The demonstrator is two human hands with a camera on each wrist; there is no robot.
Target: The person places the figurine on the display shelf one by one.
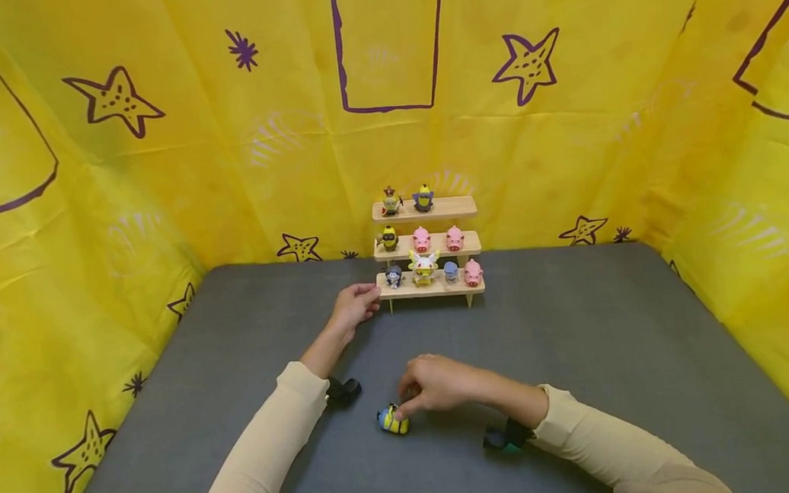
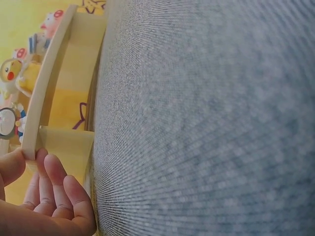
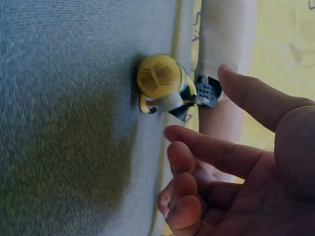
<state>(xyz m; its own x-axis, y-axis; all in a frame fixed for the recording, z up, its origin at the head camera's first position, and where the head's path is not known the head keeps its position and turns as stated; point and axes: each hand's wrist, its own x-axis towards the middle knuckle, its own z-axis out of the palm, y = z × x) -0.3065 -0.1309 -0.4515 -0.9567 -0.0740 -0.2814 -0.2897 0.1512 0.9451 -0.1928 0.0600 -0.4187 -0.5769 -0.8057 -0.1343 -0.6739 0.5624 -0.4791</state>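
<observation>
My left hand (image 1: 355,308) pinches the left end of the lowest tier of a small three-tier wooden shelf (image 1: 432,292), thumb and index finger meeting at the board's edge (image 2: 47,83). Below, on the grey cloth, a small yellow and blue toy figurine (image 1: 394,421) lies on its side. Over it reaches my right hand (image 1: 438,382). In the right wrist view, the thumb (image 3: 256,96) and index finger are spread, with a gap between them and the figurine (image 3: 160,76); the other fingers are loosely bent. No hold on it is visible.
Several small figurines stand on the tiers, among them pink pigs (image 1: 455,238), a white-eared yellow figure (image 1: 424,269) and a crowned one (image 1: 390,201). Yellow patterned cloth (image 1: 395,155) walls in the grey table (image 1: 580,340) behind and at both sides.
</observation>
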